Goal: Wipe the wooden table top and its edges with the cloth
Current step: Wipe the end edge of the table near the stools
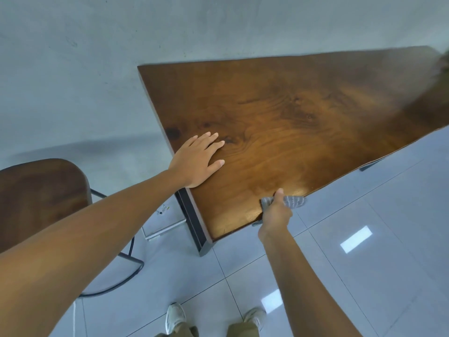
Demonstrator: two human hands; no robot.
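The wooden table top is dark brown with strong grain and runs from the near corner toward the upper right. My left hand lies flat on it near the left edge, fingers spread, holding nothing. My right hand grips a grey cloth against the table's near long edge, thumb on top of the wood and fingers wrapped below. The cloth folds over the edge, and part of it hangs beneath my hand.
A brown wooden chair with a black metal frame stands to the left. The table's dark metal leg drops at the near corner. A grey wall lies behind, pale floor tiles below, and my shoes show at the bottom.
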